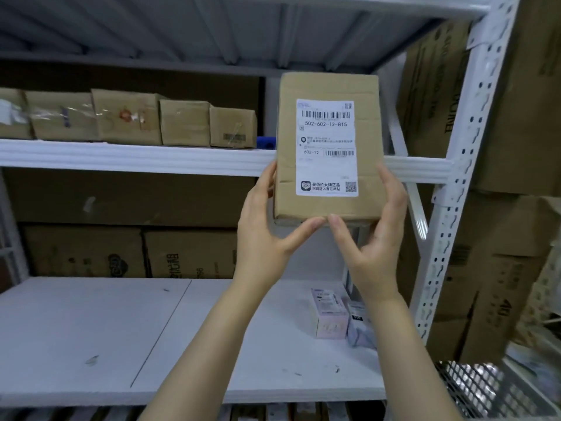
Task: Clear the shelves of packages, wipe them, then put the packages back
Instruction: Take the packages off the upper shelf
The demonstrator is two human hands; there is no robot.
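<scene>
Head view: the labelled package point(326, 147) stands upright in the air at about 1 o'clock, in front of the upper shelf point(136, 156) edge. The left grip point(267, 232) and right grip point(376, 238) each clasp one lower side, thumbs meeting under its bottom edge. With only the lower part held, the tall top could tip away. If it is bound for the gap at 3 o'clock of the row of boxes point(130, 120), it may snag the blue object point(264, 143) lying there or shove a neighbour.
</scene>
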